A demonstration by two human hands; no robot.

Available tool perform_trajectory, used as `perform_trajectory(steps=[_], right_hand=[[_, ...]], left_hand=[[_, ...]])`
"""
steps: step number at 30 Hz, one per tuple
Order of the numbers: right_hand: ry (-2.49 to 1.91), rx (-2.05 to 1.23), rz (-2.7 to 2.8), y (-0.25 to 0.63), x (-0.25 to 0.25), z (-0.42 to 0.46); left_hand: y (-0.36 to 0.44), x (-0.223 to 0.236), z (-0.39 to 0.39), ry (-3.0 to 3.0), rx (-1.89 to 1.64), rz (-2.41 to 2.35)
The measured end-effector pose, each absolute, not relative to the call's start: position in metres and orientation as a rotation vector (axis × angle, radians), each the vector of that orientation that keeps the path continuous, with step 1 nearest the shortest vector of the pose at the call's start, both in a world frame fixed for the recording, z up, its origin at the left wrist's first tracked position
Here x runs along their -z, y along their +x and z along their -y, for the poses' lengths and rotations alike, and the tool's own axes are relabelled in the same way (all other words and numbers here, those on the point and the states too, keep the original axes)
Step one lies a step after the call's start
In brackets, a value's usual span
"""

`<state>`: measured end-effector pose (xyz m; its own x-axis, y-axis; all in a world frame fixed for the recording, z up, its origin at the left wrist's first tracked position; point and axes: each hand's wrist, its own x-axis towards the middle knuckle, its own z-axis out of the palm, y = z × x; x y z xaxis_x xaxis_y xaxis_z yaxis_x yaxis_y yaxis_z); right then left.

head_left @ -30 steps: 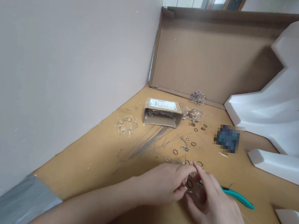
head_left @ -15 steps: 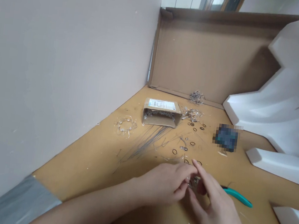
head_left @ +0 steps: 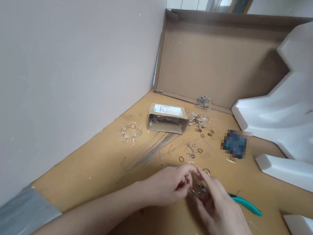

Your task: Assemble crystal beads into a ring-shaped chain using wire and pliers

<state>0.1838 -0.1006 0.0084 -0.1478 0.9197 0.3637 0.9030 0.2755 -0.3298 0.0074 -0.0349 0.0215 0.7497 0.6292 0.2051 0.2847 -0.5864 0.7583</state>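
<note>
Between my two hands is a small wire ring with clear beads (head_left: 199, 194), partly hidden by the fingers. My left hand (head_left: 166, 182) pinches its left side with curled fingers. On its right side, my right hand (head_left: 224, 206) holds it between thumb and fingers. A teal-handled tool (head_left: 247, 205) lies beside my right hand, its front end hidden. Several dark rings (head_left: 200, 150) and loose clear beads lie just beyond the fingers. A similar beaded wire ring (head_left: 130, 132) rests on the table at the left.
A small labelled cardboard box (head_left: 168, 118) opens toward me, with clear beads inside. Thin wires (head_left: 153, 149) lie before it. Tangled beaded wire pieces (head_left: 200, 120) are to its right. White foam pieces (head_left: 288, 172) stand at right, and a cardboard wall (head_left: 222, 61) at the back.
My left hand has shifted slightly left and up, its fingers drawn back from the right hand. More of the beaded wire ring shows between the hands. The view has moved slightly.
</note>
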Motion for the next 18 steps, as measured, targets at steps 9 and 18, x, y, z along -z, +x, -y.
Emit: perform_trajectory(steps=[9,18], right_hand=[[-1.548,0.213,2.093,0.180,0.000,0.093],[-1.525,-0.062,1.980,0.189,-0.007,0.089]], left_hand=[[0.007,-0.023,0.031,2.313,-0.696,-0.725],[0.002,-0.028,0.027,2.315,-0.666,-0.799]])
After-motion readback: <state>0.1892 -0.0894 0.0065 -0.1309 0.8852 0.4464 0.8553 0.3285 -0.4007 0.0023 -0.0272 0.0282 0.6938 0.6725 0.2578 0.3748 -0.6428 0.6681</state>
